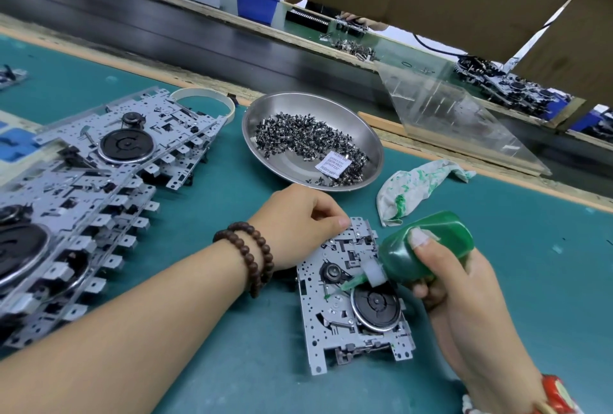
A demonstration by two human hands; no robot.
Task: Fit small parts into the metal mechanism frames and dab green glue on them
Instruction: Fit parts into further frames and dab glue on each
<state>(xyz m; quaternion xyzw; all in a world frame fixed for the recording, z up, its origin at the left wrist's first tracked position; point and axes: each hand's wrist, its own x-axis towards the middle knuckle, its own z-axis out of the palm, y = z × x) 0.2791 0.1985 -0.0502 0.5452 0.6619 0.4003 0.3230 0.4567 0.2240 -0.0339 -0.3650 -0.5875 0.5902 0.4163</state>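
A silver perforated metal mechanism frame (355, 297) lies flat on the teal worktop (232, 364), its upper corner pinched by the curled fingers (341, 222) of the left hand (298, 231). The right hand (464, 287) grips one tilted green squeeze bottle of glue (428, 247), its nozzle touching the frame just below the left fingers. Squeezing too hard could flood the nearby black wheel with glue. Beyond the left fingers sits one round steel dish (311, 141) of countless small dark parts; one glue-stained rag (414, 188) lies beside it. Several more frames (83, 198) are stacked further left, too overlapped to count.
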